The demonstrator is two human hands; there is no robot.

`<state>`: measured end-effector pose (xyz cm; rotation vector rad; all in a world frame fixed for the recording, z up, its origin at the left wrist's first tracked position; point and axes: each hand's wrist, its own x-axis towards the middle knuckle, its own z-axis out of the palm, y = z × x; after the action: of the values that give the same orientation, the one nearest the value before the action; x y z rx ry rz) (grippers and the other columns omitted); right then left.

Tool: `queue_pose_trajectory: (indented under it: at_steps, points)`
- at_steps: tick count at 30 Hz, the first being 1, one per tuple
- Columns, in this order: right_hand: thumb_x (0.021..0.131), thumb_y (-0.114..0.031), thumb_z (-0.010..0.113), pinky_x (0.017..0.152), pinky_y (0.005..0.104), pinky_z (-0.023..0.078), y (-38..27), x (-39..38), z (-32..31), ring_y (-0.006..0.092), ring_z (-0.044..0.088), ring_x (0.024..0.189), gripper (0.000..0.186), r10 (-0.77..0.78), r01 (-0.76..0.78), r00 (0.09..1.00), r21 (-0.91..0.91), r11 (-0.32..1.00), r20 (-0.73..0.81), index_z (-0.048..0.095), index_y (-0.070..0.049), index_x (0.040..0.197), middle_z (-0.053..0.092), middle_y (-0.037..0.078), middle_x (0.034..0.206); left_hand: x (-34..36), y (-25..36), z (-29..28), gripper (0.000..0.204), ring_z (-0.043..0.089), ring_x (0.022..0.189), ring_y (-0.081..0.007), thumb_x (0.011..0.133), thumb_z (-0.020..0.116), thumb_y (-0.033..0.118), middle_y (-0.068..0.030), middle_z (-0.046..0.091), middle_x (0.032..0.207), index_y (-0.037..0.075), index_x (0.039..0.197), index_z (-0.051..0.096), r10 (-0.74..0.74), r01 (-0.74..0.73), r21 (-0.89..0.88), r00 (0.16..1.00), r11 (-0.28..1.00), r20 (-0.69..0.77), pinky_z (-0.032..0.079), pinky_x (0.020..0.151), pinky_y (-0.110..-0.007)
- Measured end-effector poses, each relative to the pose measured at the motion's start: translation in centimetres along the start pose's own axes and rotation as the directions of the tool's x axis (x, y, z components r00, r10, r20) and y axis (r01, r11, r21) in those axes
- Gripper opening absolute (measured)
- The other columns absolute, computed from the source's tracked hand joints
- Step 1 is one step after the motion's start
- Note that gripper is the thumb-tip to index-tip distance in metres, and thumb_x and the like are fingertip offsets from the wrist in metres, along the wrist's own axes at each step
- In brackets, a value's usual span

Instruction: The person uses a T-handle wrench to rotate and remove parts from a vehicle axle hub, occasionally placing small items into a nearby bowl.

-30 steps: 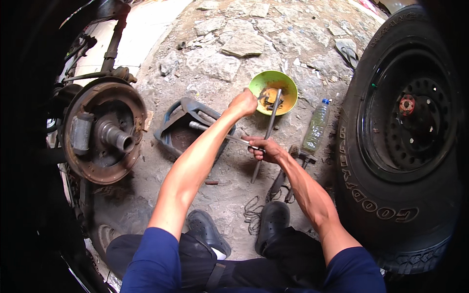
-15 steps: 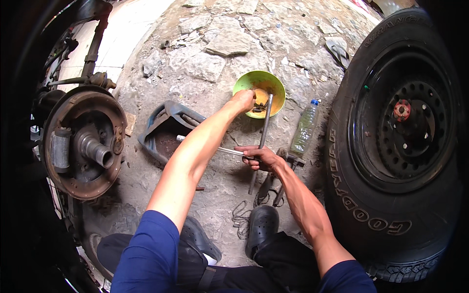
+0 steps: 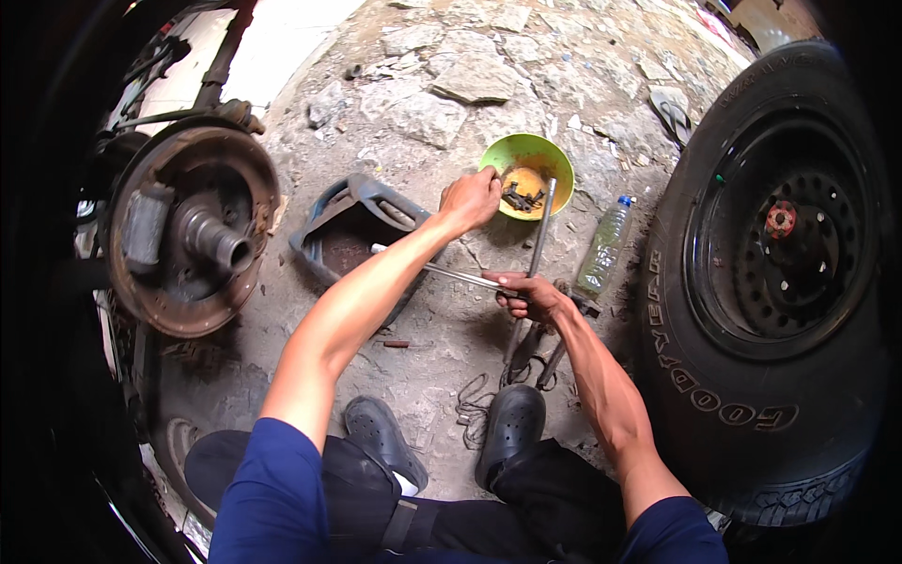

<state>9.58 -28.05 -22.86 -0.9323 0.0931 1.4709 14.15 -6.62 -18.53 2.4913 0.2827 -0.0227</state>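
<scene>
My left hand [image 3: 473,199] is closed at the left rim of a green bowl [image 3: 489,150]; its fingertips are hidden, so what it holds cannot be told. Several dark bolts [image 3: 522,197] lie in the orange-stained bottom of the bowl. My right hand [image 3: 532,297] grips a slim silver socket wrench [image 3: 460,274], which points left and passes beneath my left forearm. Behind the right hand a long grey metal bar [image 3: 541,230] runs from the bowl's right side down toward my feet.
A cut-open dark plastic container [image 3: 343,254] sits left of the bowl. A clear bottle [image 3: 604,246] lies to the right, before a large wheel with its tyre [image 3: 714,376]. At left is a rusty brake assembly with a hub [image 3: 211,235]. Cord [image 3: 473,399] lies by my shoe.
My left hand has drawn back from inside the bowl to its left rim. The right hand keeps its grip on the socket wrench. The whole view has shifted slightly.
</scene>
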Motion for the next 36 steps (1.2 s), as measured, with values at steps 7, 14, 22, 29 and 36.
queue_pose_trajectory:
  at_steps: [7, 14, 22, 29, 36]
  points:
    - [0.097, -0.027, 0.048, 0.041, 0.0197, 0.03, -0.1, -2.4, -2.9, 0.0047, 0.033, 0.046, 0.042, 0.124, -0.119, 0.992, -0.123, 0.985, 0.037, 0.05, -0.002, 0.131, 0.057, 0.007, 0.074, -11.4, -3.9, -5.5, 0.029, 0.063, 0.074, -0.0352, 0.093, 0.045, 0.027, -0.0141, 0.064, 0.073, 0.002, 0.089, 0.058, -0.024, 0.026, 0.03, 0.999, 0.999, -0.048, 0.048, 0.067, -0.046]
    - [0.096, -0.03, 0.049, 0.04, 0.02, 0.03, -1.8, -2.4, -1.4, 0.0052, 0.032, 0.045, 0.045, 0.269, -0.242, 0.961, -0.273, 0.931, 0.065, 0.05, 0.0, 0.13, 0.058, 0.008, 0.076, -20.7, -5.9, -9.7, 0.017, 0.062, 0.078, -0.0355, 0.081, 0.054, 0.013, -0.0165, 0.06, 0.091, 0.0, 0.093, 0.057, 0.307, -0.308, 0.207, 0.951, 0.929, 0.04, 0.05, 0.07, -0.047]
    - [0.096, -0.034, 0.051, 0.037, 0.0203, 0.033, -2.6, -0.9, -0.6, 0.0053, 0.037, 0.04, 0.045, 0.441, -0.383, 0.897, -0.571, 0.726, -0.04, 0.055, 0.002, 0.122, 0.063, 0.008, 0.071, -27.8, -1.3, -18.9, 0.017, 0.063, 0.064, -0.0365, 0.078, 0.052, 0.017, -0.0185, 0.061, 0.063, 0.001, 0.077, 0.057, 0.185, -0.323, 0.376, 0.915, 0.869, 0.359, 0.05, 0.061, -0.047]
    - [0.093, -0.041, 0.055, 0.038, 0.0223, 0.034, -0.9, 2.0, 1.6, 0.0072, 0.039, 0.039, 0.043, 0.384, -0.404, 0.906, -0.631, 0.663, -0.176, 0.063, 0.0, 0.099, 0.066, 0.01, 0.07, -29.5, 1.5, -24.3, 0.039, 0.062, 0.061, -0.0334, 0.088, 0.06, 0.037, -0.0149, 0.06, 0.061, 0.003, 0.067, 0.058, 0.067, -0.056, 0.332, 0.998, 0.942, -0.022, 0.047, 0.055, -0.043]
    - [0.084, -0.056, 0.058, 0.056, 0.04, 0.05, 1.4, 5.8, -3.1, 0.0304, 0.064, 0.061, 0.061, -0.308, -0.377, 0.875, -0.925, 0.047, -0.373, 0.064, 0.004, 0.074, 0.065, 0.021, 0.069, -30.3, 1.3, -31.0, 0.036, 0.057, 0.056, -0.0176, 0.085, 0.068, 0.034, -0.0088, 0.058, 0.061, 0.003, 0.069, 0.057, 0.019, 0.103, 0.153, 0.767, 0.983, -0.642, 0.045, 0.053, -0.031]
